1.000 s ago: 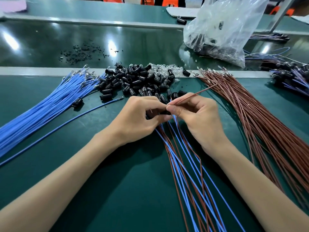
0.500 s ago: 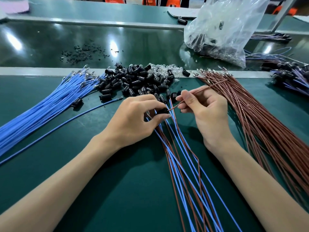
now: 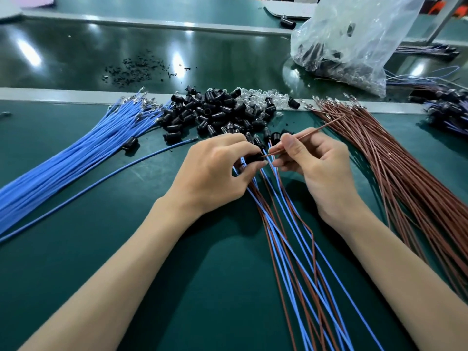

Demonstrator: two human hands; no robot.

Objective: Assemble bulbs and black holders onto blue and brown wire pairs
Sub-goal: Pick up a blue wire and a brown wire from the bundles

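Observation:
My left hand [image 3: 215, 173] grips a black holder [image 3: 254, 158] between thumb and fingers over the green mat. My right hand [image 3: 319, 171] pinches a brown wire [image 3: 309, 134], whose near tip points at the holder and whose far end slants up to the right. Under both hands lies a bundle of assembled blue and brown wire pairs [image 3: 291, 249], several with black holders at their far ends. A heap of black holders [image 3: 207, 110] and clear bulbs [image 3: 260, 97] sits just beyond my hands.
Loose blue wires [image 3: 63, 163] fan out at the left, and a single blue wire [image 3: 101, 176] lies apart. Brown wires [image 3: 410, 173] spread at the right. A clear plastic bag [image 3: 354, 39] stands at the back right, with finished wired holders [image 3: 450, 110] beside it. Black scraps [image 3: 134, 69] dot the belt.
My right hand has drawn the brown wire away from the holder and back toward it, its tip now pointing at the holder. My left hand keeps holding the holder in the same place.

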